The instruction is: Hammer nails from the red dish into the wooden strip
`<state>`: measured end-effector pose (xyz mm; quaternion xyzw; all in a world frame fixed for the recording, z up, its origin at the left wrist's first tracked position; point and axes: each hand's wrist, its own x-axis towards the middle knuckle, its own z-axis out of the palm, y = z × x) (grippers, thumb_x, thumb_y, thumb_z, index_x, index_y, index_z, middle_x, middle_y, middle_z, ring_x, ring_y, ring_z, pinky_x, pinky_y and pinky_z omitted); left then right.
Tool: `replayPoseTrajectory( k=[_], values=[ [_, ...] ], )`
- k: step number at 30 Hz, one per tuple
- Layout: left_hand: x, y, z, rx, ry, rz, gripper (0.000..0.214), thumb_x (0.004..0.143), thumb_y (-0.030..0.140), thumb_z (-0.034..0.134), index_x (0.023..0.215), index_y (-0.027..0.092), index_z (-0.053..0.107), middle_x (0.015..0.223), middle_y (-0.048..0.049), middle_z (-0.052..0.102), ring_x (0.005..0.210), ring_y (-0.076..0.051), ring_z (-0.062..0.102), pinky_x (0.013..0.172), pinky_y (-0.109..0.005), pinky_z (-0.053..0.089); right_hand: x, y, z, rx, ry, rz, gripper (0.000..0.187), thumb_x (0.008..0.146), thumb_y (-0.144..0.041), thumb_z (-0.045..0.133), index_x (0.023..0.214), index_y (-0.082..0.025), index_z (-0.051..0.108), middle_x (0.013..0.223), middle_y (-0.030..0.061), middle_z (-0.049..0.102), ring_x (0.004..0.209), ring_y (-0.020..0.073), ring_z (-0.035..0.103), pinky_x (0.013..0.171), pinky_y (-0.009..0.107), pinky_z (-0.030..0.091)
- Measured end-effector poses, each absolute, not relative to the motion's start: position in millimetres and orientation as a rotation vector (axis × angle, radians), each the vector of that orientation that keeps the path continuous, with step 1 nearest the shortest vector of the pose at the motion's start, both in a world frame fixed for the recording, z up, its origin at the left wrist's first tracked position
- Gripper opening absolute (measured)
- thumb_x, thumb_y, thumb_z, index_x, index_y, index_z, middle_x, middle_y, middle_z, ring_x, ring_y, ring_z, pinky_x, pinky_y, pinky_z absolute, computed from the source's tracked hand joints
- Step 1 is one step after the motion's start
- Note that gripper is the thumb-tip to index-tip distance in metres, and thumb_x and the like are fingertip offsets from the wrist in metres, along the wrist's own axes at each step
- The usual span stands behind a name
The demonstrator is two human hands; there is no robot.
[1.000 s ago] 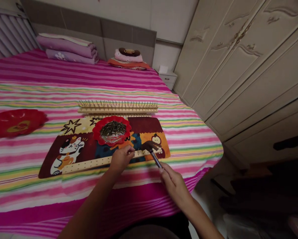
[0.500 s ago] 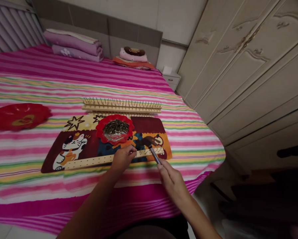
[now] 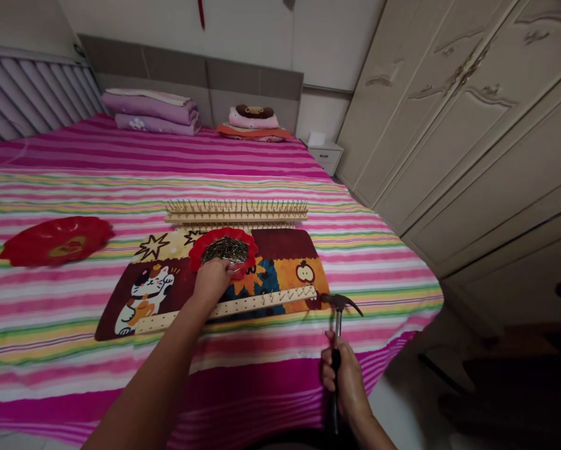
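folded purple bedding near grey headboard; white nightstand beside pale wardrobe

A home bedroom. The bed has folded quilts at its far edge. A nightstand stands by the far-right corner.

I count two hands, one hammer, two red dishes, one mat, at least two wooden strips, and more nails than I can number.
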<state>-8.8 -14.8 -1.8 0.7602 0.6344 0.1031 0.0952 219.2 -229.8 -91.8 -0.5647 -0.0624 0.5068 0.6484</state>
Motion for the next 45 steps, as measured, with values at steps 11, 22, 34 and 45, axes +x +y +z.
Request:
replayPoseTrajectory(
  k=[11, 22, 34, 45],
  values=[
    [-2, 12, -9, 2.191, 1.888, 0.08, 0.017, 0.072, 0.024, 0.053, 0.082, 0.02, 0.066, 0.079, -0.0078, 0.07, 0.071, -0.019, 0.062, 0.059, -0.024, 0.039, 223, -230, -98, -1.256, -0.166, 1.18, 0.05, 0.07, -0.058, 0.062, 0.102, -0.021, 0.051, 0.049, -0.0113, 0.043, 0.03, 0.0032, 0.03, 0.027, 0.012, 0.019],
    [1, 3, 8, 2.263, 1.859, 0.206, 0.019, 0.077, 0.019, 0.046, 0.08, 0.015, 0.064, 0.091, -0.015, 0.068, 0.086, -0.023, 0.063, 0.072, -0.029, 0.044, 224, -228, -98, -1.223, -0.154, 1.196, 0.053, 0.067, -0.058, 0.064, 0.102, -0.021, 0.051, 0.047, -0.012, 0.043, 0.029, 0.0029, 0.029, 0.027, 0.012, 0.018],
    [-3, -74, -12, 1.138, 1.284, 0.834, 0.039, 0.045, 0.043, 0.073, 0.07, 0.014, 0.063, 0.058, -0.0012, 0.064, 0.054, -0.012, 0.057, 0.055, -0.026, 0.047, 222, -229, -86, -1.245, -0.109, 1.229, 0.044, 0.071, -0.051, 0.061, 0.101, -0.021, 0.051, 0.048, -0.0115, 0.042, 0.031, 0.0025, 0.028, 0.029, 0.011, 0.016],
    [11, -79, -28, 1.543, 1.444, 0.859, 0.024, 0.063, 0.04, 0.061, 0.073, 0.02, 0.067, 0.067, 0.0001, 0.067, 0.065, -0.016, 0.06, 0.06, -0.025, 0.044, 223, -229, -84, -1.232, -0.121, 1.238, 0.045, 0.07, -0.053, 0.061, 0.099, -0.02, 0.051, 0.048, -0.0116, 0.042, 0.03, 0.0023, 0.028, 0.029, 0.011, 0.015]
  ],
)
